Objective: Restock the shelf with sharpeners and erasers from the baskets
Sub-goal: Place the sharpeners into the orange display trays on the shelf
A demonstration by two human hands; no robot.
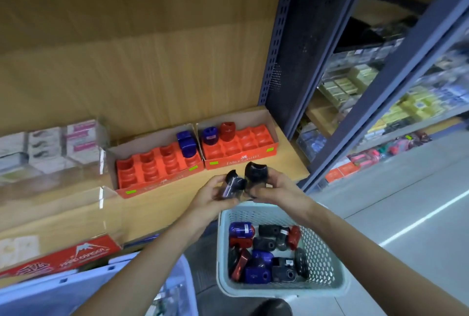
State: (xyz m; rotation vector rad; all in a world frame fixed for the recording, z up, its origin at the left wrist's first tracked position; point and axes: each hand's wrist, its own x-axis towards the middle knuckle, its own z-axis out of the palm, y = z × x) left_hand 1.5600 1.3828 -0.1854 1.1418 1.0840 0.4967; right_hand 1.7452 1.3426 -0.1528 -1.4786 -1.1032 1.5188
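My left hand (212,197) grips a black sharpener (233,185), and my right hand (275,185) grips another black sharpener (256,171). Both are held side by side above the shelf's front edge. Below them stands a pale green basket (327,252) with several blue, red and black sharpeners. On the wooden shelf (157,209) sit two red display trays: the left tray (152,171) carries one blue sharpener (186,143); the right tray (241,148) carries a blue sharpener (210,135) and a red sharpener (228,131).
Clear boxes of erasers (50,148) stand on the shelf at the left. A red eraser box (76,254) lies on the lower ledge. A blue basket (101,287) is at the bottom left. Dark metal shelving (380,102) with stationery rises on the right, beside grey floor.
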